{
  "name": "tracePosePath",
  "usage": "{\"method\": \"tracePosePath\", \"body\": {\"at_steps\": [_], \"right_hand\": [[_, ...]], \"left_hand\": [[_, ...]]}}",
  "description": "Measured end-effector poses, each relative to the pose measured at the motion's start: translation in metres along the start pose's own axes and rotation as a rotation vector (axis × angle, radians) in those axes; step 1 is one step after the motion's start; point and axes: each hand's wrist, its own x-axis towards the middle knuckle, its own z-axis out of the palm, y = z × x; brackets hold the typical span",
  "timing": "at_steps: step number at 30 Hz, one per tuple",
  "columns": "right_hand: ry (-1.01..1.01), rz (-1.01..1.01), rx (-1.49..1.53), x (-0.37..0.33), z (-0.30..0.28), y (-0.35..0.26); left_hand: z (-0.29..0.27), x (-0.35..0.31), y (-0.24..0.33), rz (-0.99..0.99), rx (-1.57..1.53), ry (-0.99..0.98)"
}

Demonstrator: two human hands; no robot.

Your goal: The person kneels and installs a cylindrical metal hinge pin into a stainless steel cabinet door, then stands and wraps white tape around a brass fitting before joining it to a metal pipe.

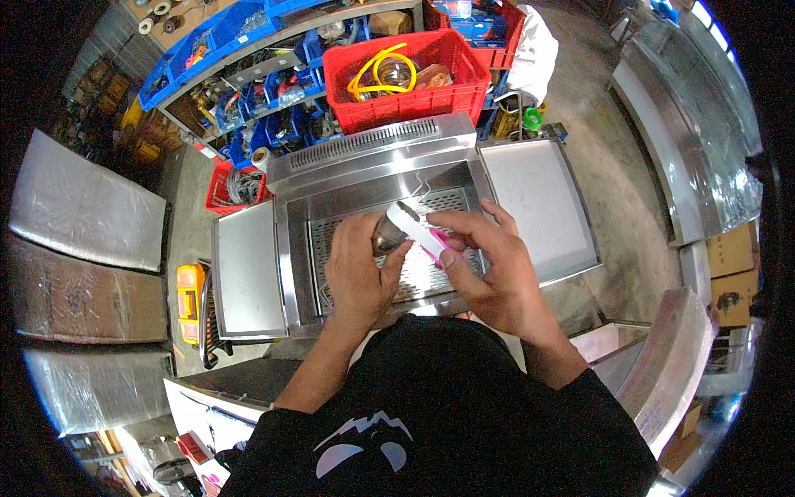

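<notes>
My left hand [356,269] grips a dark metal pipe fitting [386,238], its open end tilted up and away from me. White thread seal tape [426,235] lies around the fitting's rim and stretches across to a pink spool [436,247]. That spool is held in the fingers of my right hand [501,273], partly hidden by them. Both hands are above a stainless steel basin unit [291,273] with a perforated plate [418,286] inside. A bent wire [423,185] stands at the basin's far side.
Flat metal side shelves flank the basin, left [251,273] and right [538,199]. Behind it stands a red crate [406,110] holding a yellow hose, beside racks of blue bins [240,37]. An orange-yellow case [190,302] sits on the left; wrapped metal units [91,207] line the sides.
</notes>
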Motion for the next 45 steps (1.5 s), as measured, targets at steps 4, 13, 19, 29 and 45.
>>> {"method": "tracePosePath", "body": {"at_steps": [4, 13, 19, 29, 45], "right_hand": [[0.063, -0.042, -0.013, -0.007, 0.0, -0.006], [0.132, -0.021, -0.079, -0.006, 0.002, -0.001], [0.125, 0.016, -0.037, -0.003, 0.003, 0.0], [0.119, 0.058, 0.01, 0.002, 0.004, 0.0], [0.028, 0.303, 0.371, 0.006, 0.017, 0.031]], "left_hand": [[0.001, -0.006, -0.003, -0.063, -0.016, -0.073], [0.002, -0.014, 0.008, -0.274, -0.258, -0.093], [0.004, -0.021, 0.013, -0.448, -0.666, -0.151], [0.009, -0.019, 0.024, -0.731, -1.328, -0.287], [-0.008, 0.0, 0.005, -0.567, -0.824, -0.439]]}}
